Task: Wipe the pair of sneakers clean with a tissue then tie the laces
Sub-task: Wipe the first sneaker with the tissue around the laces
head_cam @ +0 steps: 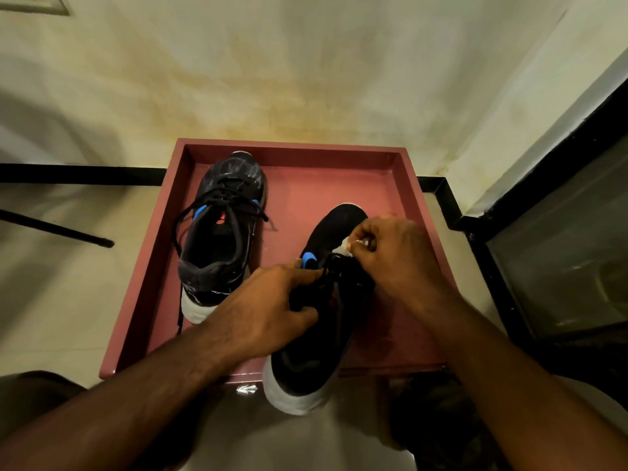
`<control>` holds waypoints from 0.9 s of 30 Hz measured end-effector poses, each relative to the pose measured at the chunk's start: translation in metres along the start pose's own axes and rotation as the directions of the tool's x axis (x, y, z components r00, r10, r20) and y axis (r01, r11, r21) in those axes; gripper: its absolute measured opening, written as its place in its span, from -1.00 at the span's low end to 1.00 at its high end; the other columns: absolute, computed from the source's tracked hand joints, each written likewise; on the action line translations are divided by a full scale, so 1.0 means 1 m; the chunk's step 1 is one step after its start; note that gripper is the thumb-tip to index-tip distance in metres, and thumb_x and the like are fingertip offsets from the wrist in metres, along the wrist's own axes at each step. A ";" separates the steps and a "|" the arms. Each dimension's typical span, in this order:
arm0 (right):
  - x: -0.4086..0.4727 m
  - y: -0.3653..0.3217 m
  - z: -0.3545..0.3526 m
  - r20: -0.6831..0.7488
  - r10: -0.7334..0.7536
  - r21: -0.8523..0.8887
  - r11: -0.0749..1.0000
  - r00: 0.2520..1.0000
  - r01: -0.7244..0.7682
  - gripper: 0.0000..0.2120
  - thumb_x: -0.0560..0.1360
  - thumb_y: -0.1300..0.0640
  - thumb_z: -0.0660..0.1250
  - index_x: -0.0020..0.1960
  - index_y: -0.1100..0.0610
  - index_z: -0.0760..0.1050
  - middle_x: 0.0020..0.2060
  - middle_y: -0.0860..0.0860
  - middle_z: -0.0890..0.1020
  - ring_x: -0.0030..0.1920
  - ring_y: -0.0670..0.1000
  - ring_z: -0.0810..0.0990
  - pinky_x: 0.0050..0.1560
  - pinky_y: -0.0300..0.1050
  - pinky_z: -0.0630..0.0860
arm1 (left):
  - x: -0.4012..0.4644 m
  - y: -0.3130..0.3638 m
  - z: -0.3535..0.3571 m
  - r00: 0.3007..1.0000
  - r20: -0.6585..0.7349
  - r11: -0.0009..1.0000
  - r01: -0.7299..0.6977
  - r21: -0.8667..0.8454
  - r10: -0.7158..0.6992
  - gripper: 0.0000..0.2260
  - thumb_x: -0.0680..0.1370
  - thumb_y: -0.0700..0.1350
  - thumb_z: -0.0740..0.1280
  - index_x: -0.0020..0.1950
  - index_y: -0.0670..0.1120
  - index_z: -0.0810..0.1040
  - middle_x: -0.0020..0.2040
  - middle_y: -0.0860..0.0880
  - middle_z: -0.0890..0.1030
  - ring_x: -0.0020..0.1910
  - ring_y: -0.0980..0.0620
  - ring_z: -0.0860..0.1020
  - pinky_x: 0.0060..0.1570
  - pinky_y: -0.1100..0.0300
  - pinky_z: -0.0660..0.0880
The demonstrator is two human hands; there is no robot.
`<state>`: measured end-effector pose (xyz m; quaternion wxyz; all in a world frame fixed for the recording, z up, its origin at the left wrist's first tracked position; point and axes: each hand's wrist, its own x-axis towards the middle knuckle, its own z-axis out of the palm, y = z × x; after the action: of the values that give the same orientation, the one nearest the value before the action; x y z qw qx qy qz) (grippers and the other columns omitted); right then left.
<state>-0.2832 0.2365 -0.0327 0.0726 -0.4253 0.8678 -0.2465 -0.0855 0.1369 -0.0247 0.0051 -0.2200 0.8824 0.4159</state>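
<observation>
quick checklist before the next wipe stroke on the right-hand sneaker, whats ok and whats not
1. Tissue in grip: ok, right hand pinches it against the near sneaker.
2. Shoe steadied: ok, left hand grips its collar.
3. Shoe fully on the tray: not ok, heel overhangs the near rim.
4. Far sneaker clean: not ok, pale smears on its toe.
5. Far sneaker's laces tied: not ok, loose.
6. Near sneaker's laces: cannot tell, hands cover them.

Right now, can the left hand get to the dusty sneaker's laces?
Probably yes. The left hand grips the near sneaker, and nothing lies between it and the dusty sneaker beside it.
</observation>
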 end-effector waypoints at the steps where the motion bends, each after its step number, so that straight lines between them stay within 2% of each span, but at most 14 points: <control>1: -0.002 0.000 0.000 0.013 -0.001 0.034 0.999 1.000 0.001 -0.98 0.52 0.07 0.51 -0.06 -0.03 0.71 -0.12 -0.11 0.65 -0.17 -0.13 0.62 -0.21 -0.31 0.49 | 0.000 -0.001 0.001 1.000 -0.023 0.999 -0.005 0.040 0.006 -0.51 0.48 -0.03 0.37 0.42 0.17 0.52 0.26 0.12 0.60 0.08 0.16 0.63 0.05 0.07 0.65; 3: -0.001 0.003 -0.005 0.001 0.053 0.225 0.973 0.999 -0.051 -0.97 0.52 0.10 0.51 -0.07 -0.02 0.70 -0.17 -0.12 0.70 -0.22 -0.13 0.70 -0.18 -0.20 0.62 | -0.001 -0.001 0.001 0.996 -0.085 0.992 -0.024 0.124 0.035 -0.39 0.48 -0.06 0.45 0.54 0.13 0.42 0.43 0.09 0.50 0.28 0.13 0.53 0.28 0.07 0.55; 5: 0.005 0.012 -0.014 -0.078 0.154 0.382 0.917 0.985 -0.113 -0.97 0.54 0.13 0.48 -0.06 0.01 0.67 -0.19 -0.10 0.73 -0.24 -0.14 0.74 -0.12 -0.10 0.70 | -0.001 -0.001 -0.002 0.990 -0.105 0.982 -0.071 0.173 0.090 -0.20 0.47 -0.05 0.49 0.64 0.15 0.21 0.63 0.09 0.24 0.52 0.13 0.27 0.51 0.16 0.30; 7: 0.011 0.021 -0.021 -0.142 0.224 0.436 0.889 0.964 -0.142 -0.96 0.53 0.13 0.46 -0.06 0.00 0.65 -0.13 -0.09 0.74 -0.16 -0.08 0.75 0.00 0.04 0.72 | 0.001 -0.001 -0.004 0.982 -0.060 0.963 -0.162 0.217 0.179 -0.14 0.47 -0.08 0.51 0.66 0.18 0.14 0.66 0.15 0.16 0.56 0.22 0.17 0.50 0.33 0.15; 9: 0.012 0.027 -0.022 -0.151 0.226 0.427 0.893 0.962 -0.142 -0.92 0.50 0.15 0.47 -0.06 -0.03 0.66 -0.13 -0.11 0.72 -0.15 -0.08 0.72 -0.02 0.03 0.70 | 0.004 -0.002 -0.004 0.976 0.001 0.950 -0.213 0.230 0.218 -0.25 0.50 -0.12 0.49 0.62 0.18 0.27 0.62 0.20 0.26 0.56 0.27 0.19 0.53 0.27 0.23; 12: 0.008 0.020 -0.020 -0.094 0.162 0.370 0.922 0.982 -0.117 -0.85 0.52 0.18 0.43 -0.05 -0.05 0.73 -0.25 -0.20 0.67 -0.25 -0.24 0.64 -0.19 -0.26 0.59 | 0.007 -0.001 -0.009 0.973 0.016 0.941 -0.228 0.251 0.231 -0.39 0.52 -0.07 0.46 0.56 0.16 0.41 0.56 0.21 0.37 0.54 0.27 0.29 0.50 0.13 0.36; 14: 0.007 0.015 -0.020 -0.112 0.140 0.363 0.927 0.984 -0.091 -0.89 0.53 0.07 0.45 -0.09 0.00 0.76 -0.22 -0.17 0.72 -0.15 -0.19 0.69 -0.07 -0.15 0.66 | 0.008 -0.001 -0.013 0.964 0.004 0.924 -0.257 0.284 0.267 -0.50 0.54 0.06 0.40 0.50 0.14 0.49 0.52 0.20 0.44 0.50 0.29 0.34 0.51 0.04 0.35; 16: 0.009 0.013 -0.022 -0.115 0.139 0.394 0.915 0.984 -0.083 -0.87 0.52 -0.02 0.50 -0.13 0.01 0.76 -0.23 -0.14 0.74 -0.13 -0.13 0.72 0.00 -0.06 0.69 | 0.006 0.001 -0.016 0.962 -0.055 0.941 -0.247 0.231 0.266 -0.57 0.55 0.15 0.25 0.40 0.16 0.58 0.44 0.25 0.51 0.45 0.38 0.36 0.54 -0.06 0.20; 17: 0.010 0.015 -0.021 -0.107 0.143 0.415 0.906 0.984 -0.086 -0.90 0.50 -0.02 0.54 -0.11 -0.01 0.76 -0.24 -0.15 0.74 -0.15 -0.13 0.72 0.01 -0.05 0.70 | 0.005 0.002 -0.017 0.962 -0.088 0.955 -0.240 0.176 0.258 -0.59 0.57 0.15 0.19 0.35 0.16 0.63 0.40 0.27 0.55 0.41 0.41 0.39 0.54 -0.03 0.12; 18: 0.009 0.016 -0.021 -0.095 0.134 0.428 0.900 0.986 -0.081 -0.92 0.47 0.00 0.57 -0.06 -0.03 0.76 -0.23 -0.16 0.74 -0.16 -0.12 0.73 0.01 -0.05 0.71 | 0.004 0.003 -0.017 0.959 -0.117 0.962 -0.241 0.131 0.257 -0.61 0.59 0.13 0.16 0.29 0.14 0.66 0.34 0.27 0.60 0.36 0.40 0.44 0.51 0.07 0.13; 20: 0.007 0.017 -0.020 -0.042 0.098 0.451 0.890 0.994 -0.069 -0.72 0.44 0.09 0.60 0.14 -0.07 0.71 -0.20 -0.11 0.74 -0.16 -0.07 0.74 0.02 -0.07 0.71 | 0.003 0.007 -0.016 0.947 -0.133 0.952 -0.276 0.134 0.293 -0.67 0.66 0.13 0.19 0.28 0.09 0.67 0.23 0.21 0.67 0.25 0.31 0.56 0.35 0.25 0.34; 21: 0.007 0.017 -0.019 0.003 0.076 0.478 0.876 0.997 -0.068 -0.64 0.44 0.13 0.60 0.20 -0.07 0.67 -0.19 -0.09 0.74 -0.15 -0.07 0.74 0.03 -0.08 0.71 | 0.003 0.008 -0.015 0.944 -0.105 0.941 -0.294 0.168 0.313 -0.65 0.67 0.18 0.22 0.33 0.09 0.64 0.24 0.19 0.66 0.24 0.28 0.58 0.26 0.25 0.46; 24: 0.005 0.014 -0.018 0.167 -0.013 0.460 0.885 0.986 -0.067 -0.74 0.42 0.13 0.61 0.08 -0.05 0.72 -0.12 -0.11 0.76 -0.07 -0.10 0.75 0.08 0.04 0.71 | 0.004 0.004 -0.011 0.944 0.001 0.900 -0.315 0.302 0.330 -0.46 0.60 0.38 0.24 0.45 0.11 0.55 0.38 0.17 0.59 0.33 0.25 0.54 0.21 0.13 0.58; 27: -0.002 0.008 -0.011 0.312 -0.147 0.234 0.969 0.939 0.074 -0.83 0.45 0.14 0.57 -0.03 -0.10 0.76 -0.09 -0.16 0.70 -0.05 -0.14 0.67 0.04 0.02 0.67 | 0.005 0.004 -0.011 0.951 0.036 0.884 -0.300 0.359 0.309 -0.37 0.53 0.48 0.22 0.45 0.14 0.54 0.37 0.19 0.60 0.29 0.22 0.58 0.15 0.08 0.61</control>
<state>-0.2917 0.2462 -0.0269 0.2475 -0.4979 0.7860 -0.2702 -0.0896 0.1291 -0.0153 -0.0300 -0.0789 0.9670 0.2404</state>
